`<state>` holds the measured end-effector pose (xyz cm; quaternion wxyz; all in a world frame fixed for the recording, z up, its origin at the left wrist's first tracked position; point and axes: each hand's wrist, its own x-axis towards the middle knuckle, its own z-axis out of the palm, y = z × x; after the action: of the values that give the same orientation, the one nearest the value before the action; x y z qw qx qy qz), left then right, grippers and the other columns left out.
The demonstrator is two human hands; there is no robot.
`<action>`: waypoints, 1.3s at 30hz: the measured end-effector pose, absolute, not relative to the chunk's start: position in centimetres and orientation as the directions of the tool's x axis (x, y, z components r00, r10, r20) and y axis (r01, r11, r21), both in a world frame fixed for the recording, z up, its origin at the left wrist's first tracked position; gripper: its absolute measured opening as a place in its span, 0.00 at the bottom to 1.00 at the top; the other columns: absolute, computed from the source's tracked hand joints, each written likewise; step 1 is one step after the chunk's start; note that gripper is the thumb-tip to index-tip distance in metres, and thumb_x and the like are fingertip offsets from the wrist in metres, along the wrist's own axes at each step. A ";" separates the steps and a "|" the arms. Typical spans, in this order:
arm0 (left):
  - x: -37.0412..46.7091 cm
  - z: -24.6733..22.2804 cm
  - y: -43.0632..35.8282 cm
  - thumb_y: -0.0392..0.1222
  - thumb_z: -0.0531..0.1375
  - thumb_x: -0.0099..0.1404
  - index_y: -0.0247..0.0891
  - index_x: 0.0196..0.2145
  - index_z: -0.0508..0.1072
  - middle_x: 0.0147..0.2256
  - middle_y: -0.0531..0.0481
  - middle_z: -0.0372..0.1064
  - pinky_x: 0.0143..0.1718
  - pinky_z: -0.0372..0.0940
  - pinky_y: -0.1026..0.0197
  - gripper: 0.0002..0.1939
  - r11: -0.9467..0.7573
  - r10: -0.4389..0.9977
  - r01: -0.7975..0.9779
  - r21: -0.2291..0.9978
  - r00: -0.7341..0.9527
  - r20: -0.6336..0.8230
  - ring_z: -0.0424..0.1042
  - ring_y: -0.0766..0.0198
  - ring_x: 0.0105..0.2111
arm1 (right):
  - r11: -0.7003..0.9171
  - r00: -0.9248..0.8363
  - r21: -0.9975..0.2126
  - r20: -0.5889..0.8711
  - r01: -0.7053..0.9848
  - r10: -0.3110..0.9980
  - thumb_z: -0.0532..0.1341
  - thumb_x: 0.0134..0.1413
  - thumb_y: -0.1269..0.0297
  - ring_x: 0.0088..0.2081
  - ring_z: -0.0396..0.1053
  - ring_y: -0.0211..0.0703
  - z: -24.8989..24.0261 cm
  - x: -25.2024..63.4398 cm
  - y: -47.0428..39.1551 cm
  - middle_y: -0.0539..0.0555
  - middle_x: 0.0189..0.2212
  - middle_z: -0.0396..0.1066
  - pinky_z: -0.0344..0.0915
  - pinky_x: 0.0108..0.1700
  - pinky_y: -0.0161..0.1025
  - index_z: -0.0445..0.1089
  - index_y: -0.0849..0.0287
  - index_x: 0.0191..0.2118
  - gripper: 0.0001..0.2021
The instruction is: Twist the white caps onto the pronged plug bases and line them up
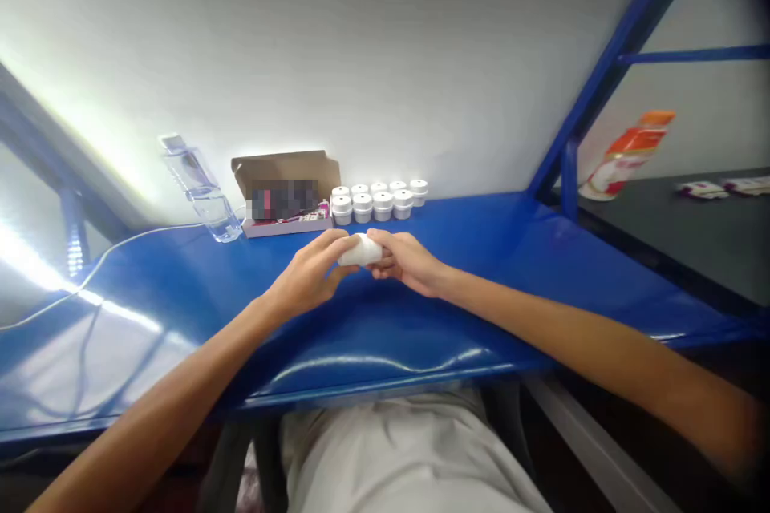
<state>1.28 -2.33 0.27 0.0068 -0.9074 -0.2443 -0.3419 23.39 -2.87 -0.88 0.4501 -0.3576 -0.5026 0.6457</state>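
Both hands grip a small white plastic jar (361, 250), tipped on its side a little above the blue table (493, 248). My left hand (318, 266) is closed around its left end, fingers on top and thumb below. At the other end, my right hand (407, 260) has its fingers wrapped round the jar. Its markings are too blurred to make out. Just beyond my hands, several similar white jars with lids (382, 205) stand upright in two rows.
An open cardboard box (289, 229) with small packets inside stands left of the jars. Beside it are a clear plastic bottle (204, 192) and a white cable (138, 236). A bottle with an orange cap (629, 156) is beyond the blue frame (595, 88) on the right.
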 end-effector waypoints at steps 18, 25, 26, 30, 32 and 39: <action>1.5 0.0 -1.9 0.51 0.56 0.72 0.42 0.51 0.72 0.51 0.43 0.70 0.51 0.70 0.55 0.16 -0.823 0.560 0.546 0.157 0.735 0.382 0.74 0.56 0.47 | 0.159 0.168 -0.625 0.431 0.764 0.887 0.66 0.49 0.51 0.37 0.71 0.51 -2.2 34.9 6.3 0.56 0.28 0.74 0.64 0.42 0.46 0.74 0.55 0.30 0.12; 1.0 -0.5 -0.7 0.50 0.57 0.70 0.41 0.43 0.75 0.44 0.45 0.72 0.47 0.69 0.55 0.12 -0.778 0.628 0.552 0.301 0.696 0.348 0.74 0.58 0.41 | 0.265 0.214 -0.754 0.471 0.602 0.856 0.71 0.44 0.59 0.37 0.74 0.48 -4.8 36.7 8.5 0.55 0.35 0.77 0.69 0.45 0.47 0.70 0.56 0.39 0.16; 1.0 -0.6 -0.6 0.49 0.57 0.70 0.40 0.43 0.75 0.44 0.45 0.72 0.46 0.69 0.55 0.12 -0.770 0.638 0.555 0.316 0.691 0.341 0.74 0.58 0.41 | 0.263 0.217 -0.760 0.466 0.594 0.858 0.72 0.44 0.60 0.36 0.74 0.47 -4.9 36.4 8.5 0.56 0.36 0.77 0.69 0.45 0.46 0.70 0.58 0.39 0.17; 0.8 -1.0 -0.2 0.51 0.58 0.69 0.41 0.41 0.75 0.43 0.45 0.72 0.48 0.68 0.54 0.13 -0.745 0.665 0.572 0.343 0.676 0.317 0.73 0.57 0.42 | 0.244 0.290 -0.742 0.511 0.625 0.810 0.69 0.44 0.65 0.34 0.71 0.44 -4.6 36.0 8.4 0.56 0.35 0.76 0.67 0.42 0.43 0.67 0.58 0.37 0.14; 0.7 -1.2 0.0 0.54 0.57 0.70 0.40 0.44 0.75 0.46 0.43 0.72 0.52 0.67 0.51 0.16 -0.727 0.686 0.606 0.323 0.661 0.305 0.73 0.54 0.46 | 0.266 0.278 -0.685 0.574 0.678 0.771 0.66 0.47 0.65 0.32 0.69 0.43 -4.4 35.7 8.1 0.54 0.32 0.74 0.66 0.41 0.42 0.66 0.57 0.35 0.10; 0.1 -2.0 0.6 0.71 0.50 0.67 0.37 0.69 0.57 0.70 0.35 0.50 0.69 0.46 0.40 0.44 -0.570 0.821 0.788 0.231 0.554 0.138 0.51 0.43 0.70 | 0.654 -0.412 -0.417 0.534 0.631 0.738 0.62 0.59 0.54 0.46 0.74 0.51 -4.0 30.8 4.8 0.59 0.46 0.77 0.68 0.50 0.45 0.73 0.59 0.48 0.16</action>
<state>0.10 0.56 -2.00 -0.0713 -0.8785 -0.4579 -0.1157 30.76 4.78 -4.05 0.3557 -0.4089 -0.8370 0.0752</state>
